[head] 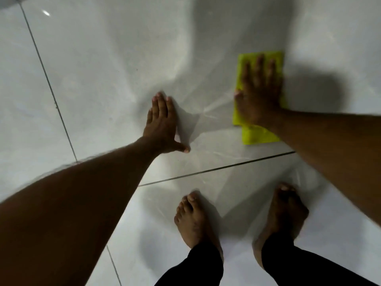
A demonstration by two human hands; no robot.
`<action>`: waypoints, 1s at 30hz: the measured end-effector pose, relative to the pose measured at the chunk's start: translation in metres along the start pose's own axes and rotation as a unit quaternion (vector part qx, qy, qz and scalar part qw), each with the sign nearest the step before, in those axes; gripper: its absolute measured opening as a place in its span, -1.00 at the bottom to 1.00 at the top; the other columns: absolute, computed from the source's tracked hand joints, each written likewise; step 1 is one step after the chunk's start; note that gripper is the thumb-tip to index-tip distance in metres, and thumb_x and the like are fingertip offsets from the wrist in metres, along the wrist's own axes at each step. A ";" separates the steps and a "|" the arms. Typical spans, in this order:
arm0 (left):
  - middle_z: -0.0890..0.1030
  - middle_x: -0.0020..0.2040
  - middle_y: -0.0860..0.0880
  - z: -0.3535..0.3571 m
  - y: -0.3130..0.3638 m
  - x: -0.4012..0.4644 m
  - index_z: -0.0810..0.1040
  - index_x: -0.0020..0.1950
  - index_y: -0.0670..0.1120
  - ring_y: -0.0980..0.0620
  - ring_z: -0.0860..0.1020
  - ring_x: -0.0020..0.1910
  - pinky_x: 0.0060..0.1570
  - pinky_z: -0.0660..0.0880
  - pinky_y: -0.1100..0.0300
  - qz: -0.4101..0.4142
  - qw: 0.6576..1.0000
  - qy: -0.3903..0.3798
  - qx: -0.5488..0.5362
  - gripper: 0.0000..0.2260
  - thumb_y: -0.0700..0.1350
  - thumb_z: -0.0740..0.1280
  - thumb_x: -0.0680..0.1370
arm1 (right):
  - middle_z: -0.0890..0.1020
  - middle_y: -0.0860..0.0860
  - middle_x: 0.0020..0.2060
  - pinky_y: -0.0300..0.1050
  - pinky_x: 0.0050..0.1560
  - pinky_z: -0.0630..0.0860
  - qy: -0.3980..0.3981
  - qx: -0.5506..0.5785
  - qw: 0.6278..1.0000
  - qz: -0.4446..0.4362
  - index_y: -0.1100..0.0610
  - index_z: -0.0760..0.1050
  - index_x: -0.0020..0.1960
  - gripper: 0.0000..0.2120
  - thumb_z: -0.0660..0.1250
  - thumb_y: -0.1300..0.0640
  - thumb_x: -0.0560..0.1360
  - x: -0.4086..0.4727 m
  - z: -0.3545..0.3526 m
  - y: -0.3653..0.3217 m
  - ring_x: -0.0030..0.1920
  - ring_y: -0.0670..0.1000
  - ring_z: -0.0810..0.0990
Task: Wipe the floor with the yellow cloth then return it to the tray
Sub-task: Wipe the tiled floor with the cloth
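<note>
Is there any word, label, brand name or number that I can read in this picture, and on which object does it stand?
None: no readable text shows in this view.
The yellow cloth under the right hand is plain, with no tag or print showing.
The floor, where the left hand rests flat, shows only grout lines and reflections.
The dark trouser legs carry no logo that shows.

Scene dimly lit, colours muted. Small specular glare seen on the glossy floor [103,69] at 10 o'clock. Several overlapping shadows cast around both hands and the feet [193,221], heaviest at 2–3 o'clock. Motion blur noted on the right hand [258,93] and yellow cloth [257,135]. Grout lines bowed by wide-angle distortion at edges.
</note>
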State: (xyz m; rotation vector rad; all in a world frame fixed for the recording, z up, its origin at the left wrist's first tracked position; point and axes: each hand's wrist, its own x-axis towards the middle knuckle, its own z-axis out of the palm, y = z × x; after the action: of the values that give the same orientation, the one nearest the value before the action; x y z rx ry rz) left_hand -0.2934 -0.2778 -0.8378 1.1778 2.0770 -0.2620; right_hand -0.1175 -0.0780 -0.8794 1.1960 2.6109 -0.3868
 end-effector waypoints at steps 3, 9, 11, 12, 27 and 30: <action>-0.34 0.53 -0.35 0.001 -0.001 0.001 -0.36 0.51 -0.26 -0.32 -0.34 0.51 0.47 -0.23 -0.12 -0.002 1.000 0.003 0.005 0.45 0.42 0.50 0.07 | 0.05 0.21 0.59 0.46 0.45 0.02 -0.016 -0.011 0.996 -0.089 0.07 0.01 0.59 -0.25 0.22 -0.02 0.49 -0.028 0.018 -0.057 0.55 0.37 0.00; -0.34 0.54 -0.33 0.000 0.002 -0.002 -0.36 0.52 -0.24 -0.28 -0.34 0.52 0.49 -0.19 -0.16 -0.016 1.000 0.004 0.016 0.45 0.42 0.51 0.06 | 0.14 0.12 0.59 0.32 0.49 0.11 -0.088 -0.025 0.973 -0.213 0.01 0.11 0.58 -0.26 0.26 -0.03 0.45 -0.132 0.026 0.003 0.57 0.24 0.08; -0.35 0.53 -0.34 0.000 0.004 -0.001 -0.38 0.51 -0.23 -0.28 -0.35 0.52 0.49 -0.18 -0.17 -0.022 1.000 -0.001 0.016 0.46 0.40 0.52 0.06 | 0.10 0.14 0.59 0.33 0.47 0.11 -0.108 -0.044 0.980 -0.162 0.03 0.04 0.59 -0.22 0.31 -0.02 0.47 -0.114 0.016 0.039 0.57 0.27 0.06; -0.35 0.52 -0.35 0.001 0.006 0.001 -0.38 0.51 -0.24 -0.30 -0.35 0.51 0.49 -0.18 -0.17 -0.026 1.000 -0.002 0.016 0.47 0.38 0.54 0.05 | 0.05 0.17 0.60 0.35 0.47 0.09 -0.107 -0.050 0.986 -0.114 0.05 -0.01 0.60 -0.20 0.30 -0.03 0.48 -0.098 0.012 0.042 0.57 0.30 0.02; -0.13 0.57 -0.36 0.003 0.036 -0.012 -0.18 0.53 -0.33 -0.31 -0.14 0.56 0.50 -0.15 -0.13 0.004 0.993 0.018 0.120 0.17 0.18 0.52 0.31 | 0.15 0.13 0.58 0.32 0.50 0.12 -0.094 -0.088 0.961 -0.246 0.06 0.13 0.58 -0.27 0.30 0.10 0.45 -0.101 0.003 0.040 0.56 0.27 0.10; -0.15 0.58 -0.33 0.007 0.034 -0.008 -0.19 0.54 -0.30 -0.28 -0.14 0.57 0.51 -0.13 -0.11 0.008 0.993 0.010 0.118 0.15 0.18 0.51 0.33 | 0.01 0.20 0.60 0.38 0.49 -0.05 -0.103 -0.042 0.990 -0.086 0.09 0.00 0.60 -0.20 0.29 0.10 0.45 -0.090 0.008 -0.005 0.57 0.33 -0.05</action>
State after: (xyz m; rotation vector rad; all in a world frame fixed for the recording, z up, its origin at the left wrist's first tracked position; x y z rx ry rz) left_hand -0.2599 -0.2676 -0.8316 1.3392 2.0953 -0.5025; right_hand -0.0630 -0.1468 -0.8572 0.8569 2.5298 -0.4060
